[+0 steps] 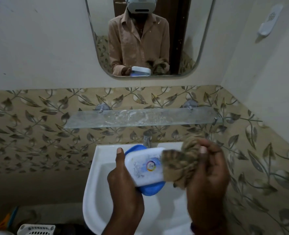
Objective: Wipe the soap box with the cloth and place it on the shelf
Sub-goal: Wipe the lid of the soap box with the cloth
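- The left hand grasped the white and blue soap box over the white sink.
- The right hand clutched the brown cloth, which touched the box's right end.
- The glass shelf was above the tap.

From my head, the one camera looks forward and down, close over my hands at the sink, facing the mirror wall.
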